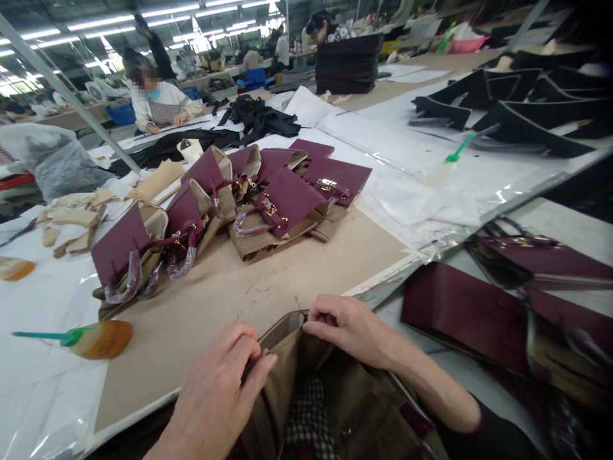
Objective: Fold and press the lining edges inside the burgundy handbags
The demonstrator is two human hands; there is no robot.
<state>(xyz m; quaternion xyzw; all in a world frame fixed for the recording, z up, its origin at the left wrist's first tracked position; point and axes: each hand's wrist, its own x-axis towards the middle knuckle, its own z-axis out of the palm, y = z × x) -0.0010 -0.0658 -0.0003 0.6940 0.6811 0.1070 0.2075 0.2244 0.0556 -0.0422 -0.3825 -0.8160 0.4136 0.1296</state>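
Close to my body, at the table's front edge, is a handbag (352, 396) with a brown fabric lining and maroon parts. My left hand (218, 374) pinches the bag's rim on the left, thumb toward me and fingers curled over the edge. On the far side of the opening, my right hand (349, 326) grips the rim between thumb and bent fingers. Between the hands the lining and a pale inner strip show. Much of the bag's lower part lies out of view, and checked cloth (310, 415) shows below the opening.
Several maroon handbags (292, 201) with wrapped handles lie across the table. More maroon bag pieces (464, 313) rest at the right. A glue bottle (103, 338) with a green nozzle lies at the left. Black bag pieces (507, 108) stand at the back right. A co-worker (156, 102) works opposite.
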